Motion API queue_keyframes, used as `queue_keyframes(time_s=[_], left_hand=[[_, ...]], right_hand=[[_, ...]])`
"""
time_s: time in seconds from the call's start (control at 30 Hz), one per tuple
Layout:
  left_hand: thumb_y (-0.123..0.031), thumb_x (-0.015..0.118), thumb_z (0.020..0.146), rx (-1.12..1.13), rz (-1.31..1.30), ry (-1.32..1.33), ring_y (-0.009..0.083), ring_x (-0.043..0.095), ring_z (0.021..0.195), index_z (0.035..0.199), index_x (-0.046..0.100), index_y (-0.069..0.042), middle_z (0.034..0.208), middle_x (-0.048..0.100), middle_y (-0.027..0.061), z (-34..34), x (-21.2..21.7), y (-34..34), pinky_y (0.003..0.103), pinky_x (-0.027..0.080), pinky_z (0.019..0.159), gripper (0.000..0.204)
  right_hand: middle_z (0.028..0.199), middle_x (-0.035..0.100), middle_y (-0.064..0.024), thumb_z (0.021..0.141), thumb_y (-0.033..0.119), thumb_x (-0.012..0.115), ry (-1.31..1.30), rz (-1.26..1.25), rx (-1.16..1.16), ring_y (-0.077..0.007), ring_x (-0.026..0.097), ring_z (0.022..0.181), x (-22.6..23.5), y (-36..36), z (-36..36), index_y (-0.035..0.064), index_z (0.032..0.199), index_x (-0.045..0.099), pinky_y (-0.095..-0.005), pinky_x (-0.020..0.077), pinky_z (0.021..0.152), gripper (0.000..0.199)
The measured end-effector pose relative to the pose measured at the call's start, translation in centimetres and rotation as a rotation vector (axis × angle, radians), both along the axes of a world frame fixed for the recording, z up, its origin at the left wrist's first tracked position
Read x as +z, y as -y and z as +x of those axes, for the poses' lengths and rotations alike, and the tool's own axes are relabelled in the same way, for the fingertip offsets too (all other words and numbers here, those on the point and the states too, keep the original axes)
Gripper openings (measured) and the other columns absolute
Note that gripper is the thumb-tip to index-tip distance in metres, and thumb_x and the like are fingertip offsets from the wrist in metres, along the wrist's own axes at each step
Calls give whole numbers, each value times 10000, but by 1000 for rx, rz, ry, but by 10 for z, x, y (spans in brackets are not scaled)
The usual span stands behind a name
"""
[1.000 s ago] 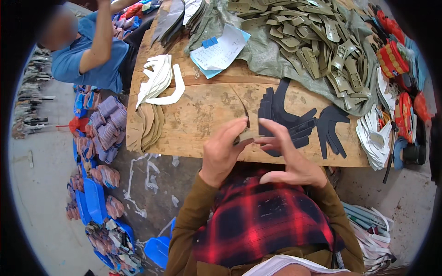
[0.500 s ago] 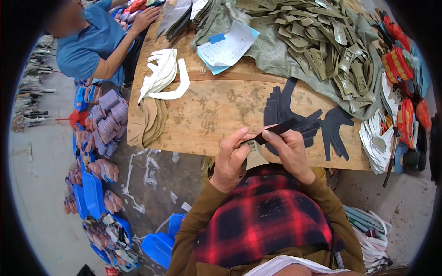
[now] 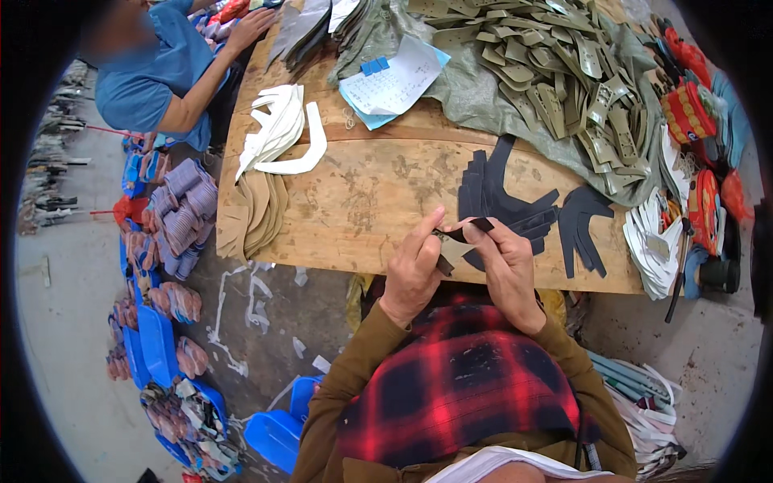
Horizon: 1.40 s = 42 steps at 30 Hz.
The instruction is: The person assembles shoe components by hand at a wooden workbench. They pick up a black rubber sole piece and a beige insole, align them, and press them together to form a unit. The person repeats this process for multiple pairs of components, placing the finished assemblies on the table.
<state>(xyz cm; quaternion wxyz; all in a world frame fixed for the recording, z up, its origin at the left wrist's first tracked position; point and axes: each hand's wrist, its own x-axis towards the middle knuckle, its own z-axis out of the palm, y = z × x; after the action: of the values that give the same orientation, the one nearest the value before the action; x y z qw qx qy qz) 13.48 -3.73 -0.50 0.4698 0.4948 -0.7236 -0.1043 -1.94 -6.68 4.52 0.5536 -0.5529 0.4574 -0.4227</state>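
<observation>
Close to the table's front edge, both hands work on one small item. My left hand [image 3: 411, 272] is closed on a khaki shoe-upper piece [image 3: 453, 252], whose lower part hangs below the fingers. My right hand [image 3: 509, 270] pinches a black strip [image 3: 481, 224] that lies along the upper edge of the khaki piece; its dark tip sticks up past the thumb. The fingers partly cover where the two meet. Just beyond my right hand lies a fanned stack of black curved pieces [image 3: 493, 189], with a smaller black stack [image 3: 581, 229] to its right.
White curved pieces [image 3: 278, 129] and tan pieces [image 3: 258, 213] lie at the table's left. A khaki pile [image 3: 555, 72] covers the back right on a plastic sheet [image 3: 475, 109], beside a written paper [image 3: 394, 80]. A person in blue [image 3: 157, 72] sits at far left, near blue trays [image 3: 157, 342].
The black strip and khaki piece have turned in my hands, and less of the strip shows past my right thumb. My left fingers have shifted upward. The whole view has slid slightly.
</observation>
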Motion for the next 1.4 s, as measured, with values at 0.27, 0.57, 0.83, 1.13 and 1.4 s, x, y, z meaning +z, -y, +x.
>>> queue_keyframes(time_s=[0.27, 0.57, 0.83, 1.13, 1.4], left_hand=[[80, 670, 724, 11, 48, 97, 335, 648, 935, 1043, 500, -20, 1072, 639, 149, 3, -15, 3, 393, 519, 745, 374], [-15, 608, 879, 125, 454, -155, 343, 649, 892, 1068, 549, -5, 986, 649, 153, 0, 7, -7, 355, 527, 732, 198], [-147, 528, 996, -300, 809, -571, 112, 590, 919, 1214, 551, -2, 1014, 624, 25, -8, 38, -12, 271, 480, 816, 263], [-247, 536, 985, -239, 712, -503, 148, 520, 737, 1109, 589, -14, 834, 564, 57, -15, 33, -9, 294, 450, 697, 270], [-261, 504, 1028, 162, 604, -1162, 1, 403, 695, 827, 538, -100, 768, 467, -92, -28, 20, 22, 210, 343, 601, 259]], right_hand=[[915, 655, -39, 1013, 156, 511, 208, 193, -26, -73, 588, 840, 5, -2, -7, -45, 1039, 659, -236, 490, 765, 252], [1075, 674, -109, 1021, 175, 484, 166, 28, -105, -113, 621, 839, 4, 29, -33, -38, 1058, 660, -268, 509, 816, 278], [707, 592, 14, 943, 127, 630, 357, 344, 321, -41, 518, 568, -29, 30, -31, -4, 867, 694, -187, 410, 523, 164], [648, 571, 35, 962, 191, 624, 255, 231, 32, -15, 484, 507, -13, 24, -22, 52, 777, 610, -174, 371, 463, 231], [627, 528, -50, 904, 155, 678, -95, -311, 39, -89, 507, 548, -39, 5, -1, -1, 787, 564, -304, 394, 485, 226]])
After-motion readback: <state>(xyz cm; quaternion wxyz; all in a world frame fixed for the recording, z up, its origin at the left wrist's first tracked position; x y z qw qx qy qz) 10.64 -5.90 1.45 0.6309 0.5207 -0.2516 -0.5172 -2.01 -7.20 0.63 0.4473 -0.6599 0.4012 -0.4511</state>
